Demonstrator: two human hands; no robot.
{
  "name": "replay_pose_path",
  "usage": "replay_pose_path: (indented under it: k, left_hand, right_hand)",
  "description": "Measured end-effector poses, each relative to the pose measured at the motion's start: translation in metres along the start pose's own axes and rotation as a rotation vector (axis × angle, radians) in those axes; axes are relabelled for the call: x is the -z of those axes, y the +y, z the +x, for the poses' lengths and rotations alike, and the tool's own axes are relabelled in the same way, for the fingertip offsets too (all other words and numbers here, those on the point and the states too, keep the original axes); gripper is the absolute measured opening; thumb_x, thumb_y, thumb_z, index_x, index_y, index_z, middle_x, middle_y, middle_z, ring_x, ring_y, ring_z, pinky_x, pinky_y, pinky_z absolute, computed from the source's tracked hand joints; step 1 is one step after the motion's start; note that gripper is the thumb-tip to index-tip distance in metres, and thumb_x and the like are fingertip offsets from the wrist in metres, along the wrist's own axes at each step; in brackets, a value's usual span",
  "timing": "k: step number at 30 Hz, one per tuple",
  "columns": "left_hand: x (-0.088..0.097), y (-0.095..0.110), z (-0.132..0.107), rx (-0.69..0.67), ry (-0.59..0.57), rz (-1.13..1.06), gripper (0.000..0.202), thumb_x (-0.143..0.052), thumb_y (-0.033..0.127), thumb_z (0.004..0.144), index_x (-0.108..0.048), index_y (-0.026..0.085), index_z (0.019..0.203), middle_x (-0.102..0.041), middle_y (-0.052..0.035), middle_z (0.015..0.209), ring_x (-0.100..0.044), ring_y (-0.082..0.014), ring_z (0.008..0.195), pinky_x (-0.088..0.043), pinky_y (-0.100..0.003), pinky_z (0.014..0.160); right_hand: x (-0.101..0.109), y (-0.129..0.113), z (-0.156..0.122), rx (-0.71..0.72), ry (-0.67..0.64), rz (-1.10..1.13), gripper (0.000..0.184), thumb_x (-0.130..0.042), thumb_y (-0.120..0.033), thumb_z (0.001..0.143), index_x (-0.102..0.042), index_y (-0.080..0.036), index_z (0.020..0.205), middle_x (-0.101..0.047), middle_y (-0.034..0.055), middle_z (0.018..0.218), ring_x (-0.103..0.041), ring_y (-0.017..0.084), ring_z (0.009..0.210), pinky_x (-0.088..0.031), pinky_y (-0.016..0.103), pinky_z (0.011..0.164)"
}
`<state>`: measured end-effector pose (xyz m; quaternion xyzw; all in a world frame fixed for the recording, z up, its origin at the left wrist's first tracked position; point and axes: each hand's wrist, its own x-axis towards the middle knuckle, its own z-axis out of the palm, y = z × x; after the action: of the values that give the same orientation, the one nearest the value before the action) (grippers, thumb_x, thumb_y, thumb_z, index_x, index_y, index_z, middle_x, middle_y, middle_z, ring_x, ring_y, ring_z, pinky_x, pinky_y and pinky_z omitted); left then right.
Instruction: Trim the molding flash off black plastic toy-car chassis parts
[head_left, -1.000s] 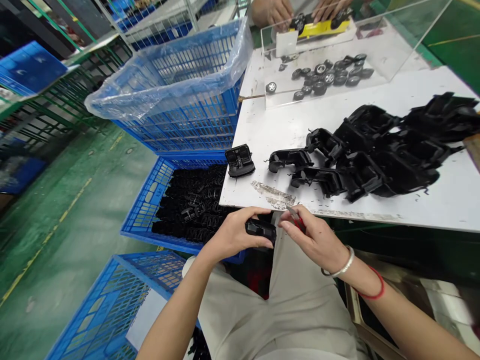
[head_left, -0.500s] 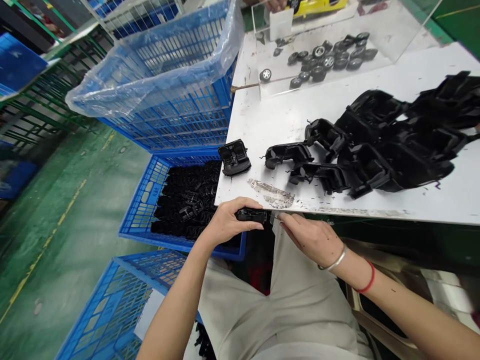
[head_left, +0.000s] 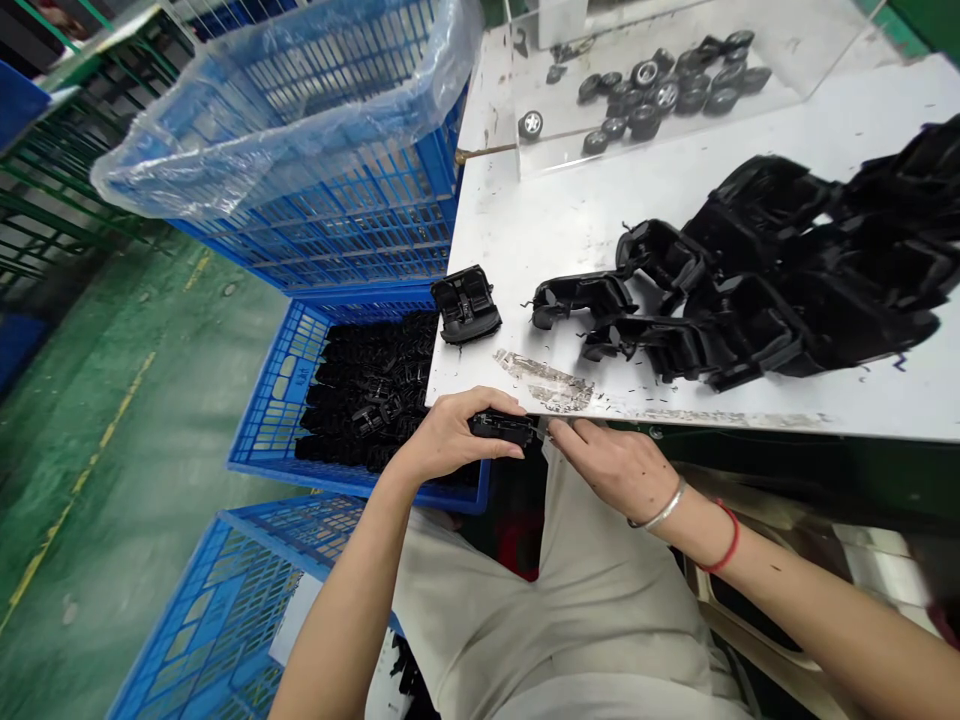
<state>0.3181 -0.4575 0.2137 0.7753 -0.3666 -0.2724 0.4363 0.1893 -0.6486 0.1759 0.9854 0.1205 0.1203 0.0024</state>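
Note:
At the table's near edge my left hand (head_left: 459, 432) pinches a black plastic toy-car interior part (head_left: 501, 427) between thumb and fingers. Close by on the right, my right hand (head_left: 611, 462) is closed around a thin tool (head_left: 541, 431), whose narrow end points at the part. Most of that tool is hidden in the fingers, so its kind is unclear. A similar black seat piece (head_left: 466, 305) lies on the table corner just above my left hand. Several larger black plastic mouldings (head_left: 750, 280) are heaped to the right.
A clear acrylic box (head_left: 517, 150) with several toy wheels (head_left: 666, 95) stands at the back of the white table (head_left: 525, 225). On the left are a plastic-lined blue crate (head_left: 315, 220), a blue crate of black parts (head_left: 259, 425) and another blue crate (head_left: 202, 610). Dark shavings litter the tabletop.
The view has shifted slightly, and the yellow toy car and the other person's hand at the top have left it. My hands keep almost the same hold, close together.

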Motion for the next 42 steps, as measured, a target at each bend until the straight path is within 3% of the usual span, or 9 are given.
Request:
replay_pose_path:
  k: [15,31,42]
  left_hand:
    - [0.005,0.003,0.004,0.030,-0.041,-0.003,0.040,-0.079,0.036,0.067,-0.068,0.018,0.101,-0.069,-0.0050,0.101,-0.063,-0.0192,0.098,-0.046,-0.030,0.092]
    - [0.013,0.005,0.010,0.050,-0.108,0.009,0.039,-0.079,0.038,0.065,-0.069,0.018,0.097,-0.070,-0.0043,0.097,-0.064,-0.0189,0.095,-0.046,-0.029,0.090]
    - [0.013,0.008,0.010,0.052,-0.119,0.034,0.039,-0.080,0.036,0.064,-0.070,0.018,0.097,-0.070,-0.0043,0.097,-0.063,-0.0190,0.095,-0.046,-0.029,0.090]
  right_hand:
    - [0.001,0.000,0.001,0.008,0.000,0.004,0.030,-0.035,-0.007,0.089,-0.061,-0.019,0.099,-0.056,0.0005,0.063,-0.042,0.010,0.045,-0.015,0.030,0.043]
    - [0.002,-0.017,0.015,-0.105,-0.265,0.057,0.031,-0.029,-0.006,0.089,-0.057,-0.019,0.089,-0.060,0.0037,0.066,-0.047,0.012,0.043,-0.011,0.029,0.041]
    - [0.004,-0.013,0.013,-0.085,-0.368,0.119,0.026,-0.032,-0.008,0.089,-0.054,-0.019,0.099,-0.063,0.0048,0.076,-0.056,0.014,0.052,-0.010,0.030,0.043]
